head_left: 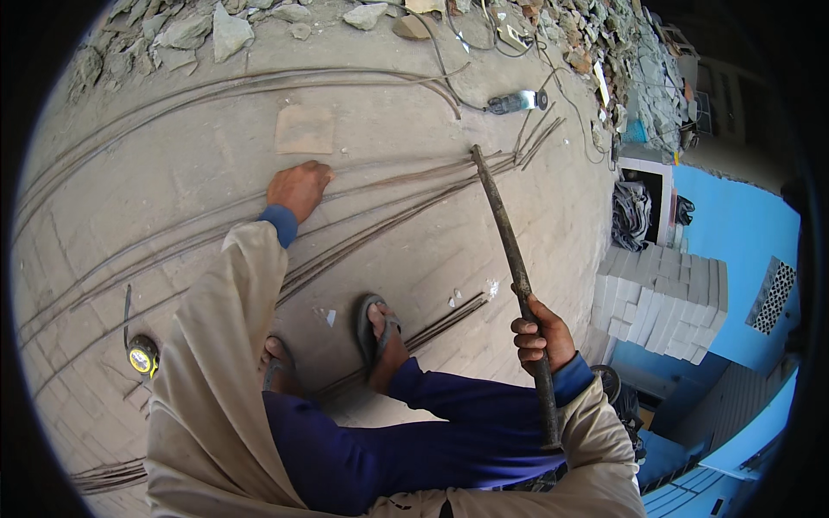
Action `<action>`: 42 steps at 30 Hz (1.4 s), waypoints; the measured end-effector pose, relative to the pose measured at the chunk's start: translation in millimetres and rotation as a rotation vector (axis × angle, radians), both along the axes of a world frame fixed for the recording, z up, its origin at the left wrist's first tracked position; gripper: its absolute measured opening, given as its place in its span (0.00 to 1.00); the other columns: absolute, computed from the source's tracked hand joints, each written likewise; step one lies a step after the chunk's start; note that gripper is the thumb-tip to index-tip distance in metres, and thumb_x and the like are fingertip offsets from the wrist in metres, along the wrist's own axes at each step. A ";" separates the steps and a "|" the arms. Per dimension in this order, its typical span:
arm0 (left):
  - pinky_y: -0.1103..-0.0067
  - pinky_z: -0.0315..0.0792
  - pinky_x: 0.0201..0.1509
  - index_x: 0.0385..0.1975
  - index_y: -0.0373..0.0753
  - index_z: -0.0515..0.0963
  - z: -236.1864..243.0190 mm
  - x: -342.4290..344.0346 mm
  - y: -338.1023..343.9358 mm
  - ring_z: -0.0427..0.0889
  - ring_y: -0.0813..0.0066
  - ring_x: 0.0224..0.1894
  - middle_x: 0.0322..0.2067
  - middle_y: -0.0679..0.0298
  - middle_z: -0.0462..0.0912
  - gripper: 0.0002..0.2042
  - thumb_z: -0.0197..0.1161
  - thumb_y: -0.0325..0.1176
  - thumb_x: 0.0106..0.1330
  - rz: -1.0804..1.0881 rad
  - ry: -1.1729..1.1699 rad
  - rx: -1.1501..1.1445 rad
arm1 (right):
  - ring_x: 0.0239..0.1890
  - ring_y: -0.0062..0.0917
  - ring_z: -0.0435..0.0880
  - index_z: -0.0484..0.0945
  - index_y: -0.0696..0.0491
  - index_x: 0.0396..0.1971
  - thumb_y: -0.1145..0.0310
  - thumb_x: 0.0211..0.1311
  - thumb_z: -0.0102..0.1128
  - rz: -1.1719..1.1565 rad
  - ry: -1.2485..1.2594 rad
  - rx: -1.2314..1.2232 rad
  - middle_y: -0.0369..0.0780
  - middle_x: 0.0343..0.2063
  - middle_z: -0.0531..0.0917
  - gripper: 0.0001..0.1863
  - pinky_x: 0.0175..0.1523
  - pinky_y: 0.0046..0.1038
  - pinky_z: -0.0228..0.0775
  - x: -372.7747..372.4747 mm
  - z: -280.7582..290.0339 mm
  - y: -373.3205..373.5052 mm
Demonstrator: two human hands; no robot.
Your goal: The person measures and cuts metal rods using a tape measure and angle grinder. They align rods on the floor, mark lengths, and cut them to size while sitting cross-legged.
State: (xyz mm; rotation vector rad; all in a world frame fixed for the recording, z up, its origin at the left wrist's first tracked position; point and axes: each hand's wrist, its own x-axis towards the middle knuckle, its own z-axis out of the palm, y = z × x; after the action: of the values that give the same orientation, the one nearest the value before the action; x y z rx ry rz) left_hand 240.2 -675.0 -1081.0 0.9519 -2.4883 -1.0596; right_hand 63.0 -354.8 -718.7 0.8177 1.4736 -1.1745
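My right hand is wrapped around the lower part of a long, worn metal pipe, which slants up and away over the floor. Low on the left, my left hand is closed with its fingers curled down at a thin steel rod; the fingertips are hidden beneath it. Beside that hand run more long steel rods, lying loosely bunched across the floor. Just beyond it lies a flat tan square piece.
An angle grinder with a cord lies at the far side. Broken rubble lines the back. A yellow-black tape measure is at left. My sandalled feet stand among rods. Stacked pale blocks stand at right.
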 end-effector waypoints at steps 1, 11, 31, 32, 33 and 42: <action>0.63 0.82 0.46 0.41 0.40 0.88 0.2 -0.1 -0.3 0.88 0.52 0.39 0.40 0.55 0.89 0.13 0.62 0.41 0.75 0.004 0.020 -0.002 | 0.14 0.12 0.64 0.73 0.27 0.56 0.47 0.84 0.48 0.024 0.008 0.009 0.28 0.23 0.71 0.10 0.16 0.17 0.57 3.5 -5.3 0.9; 0.60 0.80 0.50 0.42 0.40 0.86 9.4 1.1 0.8 0.87 0.49 0.44 0.42 0.54 0.88 0.13 0.60 0.42 0.76 -0.035 -0.095 0.096 | 0.13 0.10 0.65 0.74 0.28 0.51 0.53 0.81 0.55 0.235 0.028 0.142 0.27 0.23 0.71 0.05 0.14 0.16 0.59 -32.1 32.6 -6.3; 0.64 0.51 0.87 0.59 0.43 0.84 -21.2 5.7 9.8 0.60 0.71 0.80 0.73 0.72 0.73 0.16 0.58 0.30 0.75 -0.158 -0.136 -0.281 | 0.17 0.10 0.65 0.60 0.23 0.75 0.67 0.81 0.52 0.179 0.102 0.114 0.30 0.27 0.71 0.30 0.16 0.14 0.59 -5.6 31.5 -52.6; 0.64 0.50 0.87 0.59 0.43 0.84 -21.7 5.7 9.6 0.60 0.71 0.80 0.73 0.72 0.73 0.16 0.58 0.30 0.75 -0.168 -0.140 -0.275 | 0.17 0.10 0.63 0.57 0.23 0.77 0.66 0.80 0.53 0.218 0.132 0.139 0.30 0.27 0.70 0.33 0.16 0.14 0.56 -4.5 34.3 -60.6; 0.65 0.50 0.87 0.60 0.44 0.83 -22.0 5.1 9.7 0.60 0.72 0.80 0.73 0.72 0.73 0.16 0.57 0.30 0.75 -0.177 -0.149 -0.266 | 0.17 0.10 0.61 0.55 0.25 0.79 0.67 0.80 0.52 0.302 0.188 0.234 0.29 0.27 0.69 0.34 0.17 0.14 0.55 -3.8 37.8 -68.7; 0.64 0.49 0.87 0.64 0.44 0.81 -19.6 1.9 11.2 0.60 0.70 0.80 0.73 0.71 0.73 0.17 0.54 0.36 0.81 -0.201 -0.155 -0.271 | 0.19 0.12 0.63 0.49 0.28 0.81 0.68 0.76 0.55 0.437 0.250 0.416 0.30 0.26 0.68 0.40 0.21 0.18 0.59 33.5 15.2 -118.5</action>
State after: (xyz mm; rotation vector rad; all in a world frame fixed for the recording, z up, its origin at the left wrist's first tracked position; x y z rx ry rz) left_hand 242.0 -663.8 -1100.6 0.7413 -2.8115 -0.6956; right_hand 96.5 -473.3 -703.5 0.5848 2.0230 -0.6653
